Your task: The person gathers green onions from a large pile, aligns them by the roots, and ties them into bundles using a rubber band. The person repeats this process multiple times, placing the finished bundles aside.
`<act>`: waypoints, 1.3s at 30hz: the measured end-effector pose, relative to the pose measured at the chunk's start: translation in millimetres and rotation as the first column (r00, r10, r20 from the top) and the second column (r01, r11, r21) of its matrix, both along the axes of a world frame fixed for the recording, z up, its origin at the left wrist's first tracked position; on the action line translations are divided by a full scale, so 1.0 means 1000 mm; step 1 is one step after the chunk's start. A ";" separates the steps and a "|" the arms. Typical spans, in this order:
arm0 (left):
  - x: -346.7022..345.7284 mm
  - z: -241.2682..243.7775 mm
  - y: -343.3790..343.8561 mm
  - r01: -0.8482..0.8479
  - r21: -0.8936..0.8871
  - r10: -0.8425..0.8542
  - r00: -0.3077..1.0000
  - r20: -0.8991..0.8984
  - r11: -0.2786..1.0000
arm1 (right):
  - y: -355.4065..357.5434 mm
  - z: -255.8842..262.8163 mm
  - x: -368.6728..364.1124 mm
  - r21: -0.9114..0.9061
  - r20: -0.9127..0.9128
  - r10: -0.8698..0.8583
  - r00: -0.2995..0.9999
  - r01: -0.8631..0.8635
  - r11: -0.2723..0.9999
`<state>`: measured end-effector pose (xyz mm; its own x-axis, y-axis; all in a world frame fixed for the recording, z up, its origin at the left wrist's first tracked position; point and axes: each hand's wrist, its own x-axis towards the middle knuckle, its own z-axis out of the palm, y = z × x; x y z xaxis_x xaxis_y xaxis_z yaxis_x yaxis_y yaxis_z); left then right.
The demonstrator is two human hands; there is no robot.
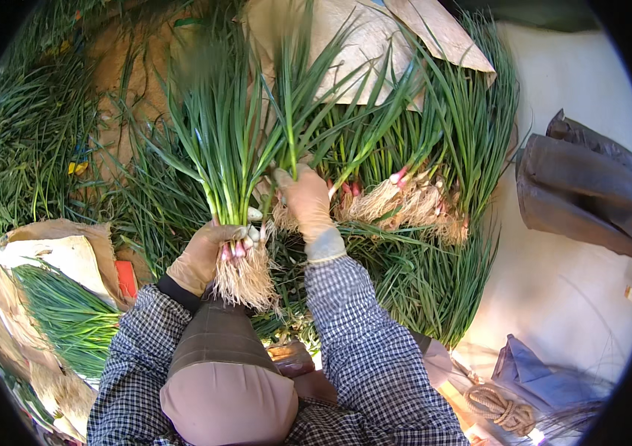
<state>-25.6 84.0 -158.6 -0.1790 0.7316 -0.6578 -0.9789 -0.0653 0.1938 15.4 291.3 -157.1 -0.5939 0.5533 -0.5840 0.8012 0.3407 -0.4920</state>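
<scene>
My left hand (201,253), in a tan glove, is closed around a bunch of green garlic (232,195). The bunch stands upright, leaves up, with pink and white bulbs and pale stringy roots (246,279) hanging below the thumb. Just to its right, my right hand (306,198), also gloved, has thumb and fingers around a green stalk (292,156); its lower end is hidden behind the hand. Beyond and to the right of that hand lies a row of more green garlic (427,150), its roots (399,203) towards me.
Loose green leaves (31,145) heap at the left. Pale sacking (349,56) covers part of the far garlic. Another green bundle (70,312) lies lower left. At the right are dark folded material (578,189) and a coil of rope (500,410). My covered knee (229,398) is below.
</scene>
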 end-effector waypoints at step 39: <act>-0.008 0.001 0.017 -0.064 0.033 0.064 0.998 -0.012 0.997 | -0.019 0.008 0.036 -0.468 -0.037 -0.171 0.985 0.134 0.874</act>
